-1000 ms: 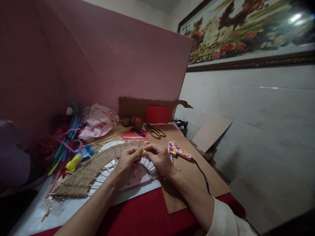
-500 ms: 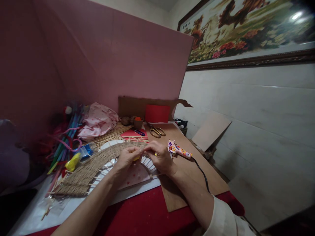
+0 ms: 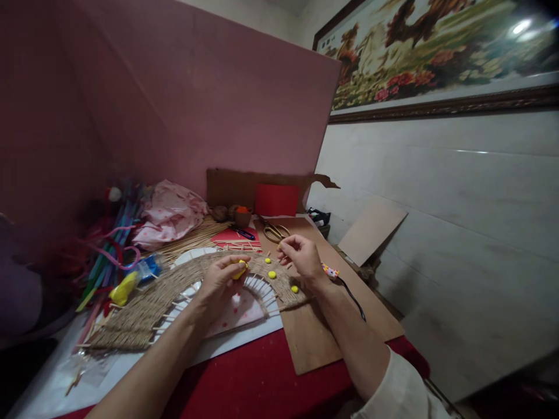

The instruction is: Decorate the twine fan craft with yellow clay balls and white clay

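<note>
My left hand (image 3: pixel 223 280) holds a small lump of yellow clay (image 3: pixel 239 269) between thumb and fingers, over an arched piece of woven jute twine (image 3: pixel 174 291) built on wooden sticks and a white paper plate. My right hand (image 3: pixel 300 256) is raised to the right of it, fingertips pinched together near the arch's right end; what they pinch is too small to tell. Three little yellow clay dots (image 3: pixel 272 274) sit on the weave between and below the hands. A patterned glue gun (image 3: pixel 330 271) lies just behind my right wrist, mostly hidden.
Gold scissors (image 3: pixel 275 231), a red card (image 3: pixel 276 200) against torn cardboard, a small pot (image 3: pixel 242 217), a bundle of thin sticks (image 3: pixel 194 237), pink cloth (image 3: pixel 168 212) and coloured pipe cleaners (image 3: pixel 109 250) lie behind. A brown board (image 3: pixel 332 326) covers the red tablecloth at right. A yellow-blue bottle (image 3: pixel 131 282) lies at left.
My hands, which were pinching the yellow clay together, have parted. The right hand has moved up and right, uncovering yellow dots on the weave; the left keeps the clay lump.
</note>
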Motion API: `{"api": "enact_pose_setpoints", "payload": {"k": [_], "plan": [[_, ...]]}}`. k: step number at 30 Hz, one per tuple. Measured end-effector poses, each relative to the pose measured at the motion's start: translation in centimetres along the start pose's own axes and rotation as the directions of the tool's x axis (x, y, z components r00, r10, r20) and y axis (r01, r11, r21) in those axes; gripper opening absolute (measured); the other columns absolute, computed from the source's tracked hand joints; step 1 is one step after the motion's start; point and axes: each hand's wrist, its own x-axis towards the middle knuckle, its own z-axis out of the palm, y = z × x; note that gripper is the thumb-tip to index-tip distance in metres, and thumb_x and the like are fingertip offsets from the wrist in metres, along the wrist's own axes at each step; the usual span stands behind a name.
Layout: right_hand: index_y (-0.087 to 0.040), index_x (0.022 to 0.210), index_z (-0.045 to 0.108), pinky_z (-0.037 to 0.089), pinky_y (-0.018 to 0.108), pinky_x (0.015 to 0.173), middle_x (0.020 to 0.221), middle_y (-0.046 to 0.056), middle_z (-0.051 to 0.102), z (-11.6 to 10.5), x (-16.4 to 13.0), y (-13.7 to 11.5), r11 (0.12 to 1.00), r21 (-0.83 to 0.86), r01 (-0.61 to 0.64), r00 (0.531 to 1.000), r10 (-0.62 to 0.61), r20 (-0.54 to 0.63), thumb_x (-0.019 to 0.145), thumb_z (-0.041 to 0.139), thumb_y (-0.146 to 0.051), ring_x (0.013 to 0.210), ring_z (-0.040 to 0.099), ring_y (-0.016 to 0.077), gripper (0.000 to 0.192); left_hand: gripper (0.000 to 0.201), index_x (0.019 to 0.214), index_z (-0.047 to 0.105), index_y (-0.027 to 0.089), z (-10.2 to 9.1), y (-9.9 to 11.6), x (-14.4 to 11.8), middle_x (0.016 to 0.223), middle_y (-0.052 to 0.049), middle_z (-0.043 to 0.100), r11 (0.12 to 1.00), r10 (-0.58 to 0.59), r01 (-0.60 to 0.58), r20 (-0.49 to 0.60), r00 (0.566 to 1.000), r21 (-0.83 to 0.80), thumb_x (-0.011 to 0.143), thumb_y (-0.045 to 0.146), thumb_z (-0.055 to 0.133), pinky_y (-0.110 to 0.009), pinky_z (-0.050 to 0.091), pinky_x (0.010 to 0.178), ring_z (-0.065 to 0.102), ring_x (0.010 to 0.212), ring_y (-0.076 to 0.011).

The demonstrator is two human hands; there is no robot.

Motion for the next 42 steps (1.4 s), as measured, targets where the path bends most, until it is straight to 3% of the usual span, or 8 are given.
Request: {"api": "enact_pose_setpoints", "payload": {"k": [11,17,22,26,33,37,39,42], "plan": [[-0.017,0.070,0.058,0.043,0.021,0.044,0.061,0.000,0.058,-0.8,0.7,1.3,0.969,-0.235,0.077,0.996,-0.087,-0.033,0.075,0.056,-0.033,0.050,0.053,0.0114,0.016,0.022,0.071,0.063,0.012,-0.1,0.2,-0.4,0.043,0.005,0.045,0.992,0.067,-0.077,0.108,0.992,0.097,0.064,0.030,0.074,-0.015,0.017,0.034,0.032,0.036,-0.0032],[-0.016,0.079,0.061,0.048,0.022,0.049,0.063,0.000,0.059,0.6,-0.5,0.6,0.982,-0.105,0.159,0.985,-0.151,0.088,0.077,0.056,-0.027,0.053,0.057,0.0120,0.012,0.032,0.086,0.069,0.010,0.1,0.5,-0.7,0.052,0.002,0.054,0.998,0.014,-0.019,0.081,0.997,0.066,0.061,0.028,0.078,-0.013,0.026,0.037,0.042,0.042,-0.0034],[-0.019,0.085,0.065,0.051,0.025,0.060,0.074,0.002,0.063,2.4,-2.6,0.9,0.904,-0.115,0.413,0.902,-0.388,0.190,0.080,0.053,-0.012,0.064,0.061,0.0135,0.015,0.032,0.095,0.067,0.010,0.2,0.6,-0.7,0.069,-0.004,0.063,0.998,0.027,-0.020,0.101,0.995,-0.063,0.066,0.022,0.074,-0.013,0.034,0.040,0.051,0.052,-0.0061],[-0.019,0.085,0.065,0.049,0.029,0.074,0.085,0.005,0.064,3.0,-3.9,0.5,0.745,-0.189,0.639,0.761,-0.580,0.291,0.083,0.055,-0.012,0.083,0.061,0.0162,0.013,0.029,0.092,0.066,0.009,0.7,0.3,-1.0,0.066,-0.003,0.060,0.987,-0.026,0.048,0.141,0.990,-0.152,0.077,0.034,0.064,-0.014,0.031,0.035,0.049,0.049,-0.0067],[-0.019,0.096,0.066,0.046,0.035,0.083,0.101,0.010,0.064,3.4,-4.7,-0.1,0.441,-0.415,0.796,0.605,-0.608,0.514,0.087,0.051,-0.018,0.099,0.057,0.0219,0.018,0.020,0.080,0.065,0.012,1.6,-0.9,-1.4,0.064,-0.001,0.059,0.976,-0.061,0.082,0.108,0.992,-0.200,0.078,0.032,0.064,-0.017,0.043,0.045,0.052,0.050,-0.0072],[-0.021,0.110,0.062,0.047,0.031,0.078,0.096,0.008,0.062,2.8,-4.2,0.0,0.587,-0.394,0.708,0.703,-0.643,0.305,0.089,0.047,-0.017,0.091,0.058,0.0186,0.026,0.023,0.089,0.066,0.011,1.3,-0.1,-1.5,0.066,-0.002,0.059,0.991,-0.002,0.014,0.092,0.996,-0.130,0.080,0.032,0.061,-0.014,0.036,0.039,0.050,0.050,-0.0066],[-0.020,0.100,0.064,0.047,0.029,0.073,0.090,0.007,0.062,2.6,-3.8,0.2,0.677,-0.393,0.622,0.776,-0.601,0.194,0.089,0.048,-0.017,0.085,0.058,0.0175,0.019,0.026,0.091,0.066,0.011,1.0,0.2,-1.6,0.066,-0.002,0.058,0.995,-0.019,0.029,0.103,0.995,-0.092,0.079,0.034,0.062,-0.013,0.033,0.038,0.049,0.050,-0.0061],[-0.018,0.082,0.064,0.045,0.027,0.067,0.080,0.005,0.061,2.5,-3.5,0.4,0.745,-0.389,0.541,0.840,-0.502,0.208,0.089,0.051,-0.021,0.077,0.058,0.0166,0.015,0.023,0.087,0.066,0.012,0.8,0.3,-1.7,0.067,-0.002,0.060,0.998,-0.011,0.019,0.120,0.993,-0.064,0.072,0.029,0.070,-0.012,0.030,0.037,0.048,0.049,-0.0049]]}}
